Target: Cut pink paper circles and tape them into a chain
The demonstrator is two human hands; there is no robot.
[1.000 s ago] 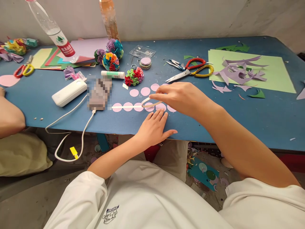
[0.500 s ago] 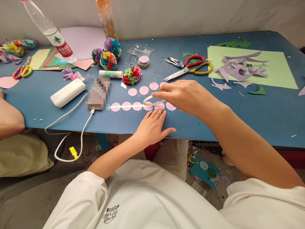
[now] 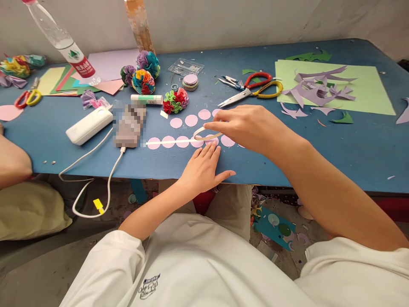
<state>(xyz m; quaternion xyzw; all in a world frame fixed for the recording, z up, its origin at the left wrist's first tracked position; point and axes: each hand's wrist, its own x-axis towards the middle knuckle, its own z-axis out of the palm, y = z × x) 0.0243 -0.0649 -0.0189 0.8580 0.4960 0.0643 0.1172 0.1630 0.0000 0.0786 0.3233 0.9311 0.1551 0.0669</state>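
Observation:
My right hand (image 3: 243,123) grips a roll of white tape (image 3: 207,136), its fingers closed on the rim. From the roll a narrow strip of tape (image 3: 174,141) runs left across a row of pink paper circles (image 3: 154,146). My left hand (image 3: 201,168) lies flat with its fingers spread, fingertips touching one circle in that row, just below the roll. Behind sits a second row of pink circles (image 3: 191,120), partly covered by my right hand.
Scissors (image 3: 247,90) lie beyond my right hand, near purple paper scraps (image 3: 319,89). A glue stick (image 3: 147,99), ruffled paper balls (image 3: 143,81), a white power bank (image 3: 89,125) and a bottle (image 3: 76,59) stand or lie leftward. Another person's arm (image 3: 14,153) rests at the left edge.
The view has shifted slightly. Both hands stay almost in the same place, with the tape roll still held over the row of circles.

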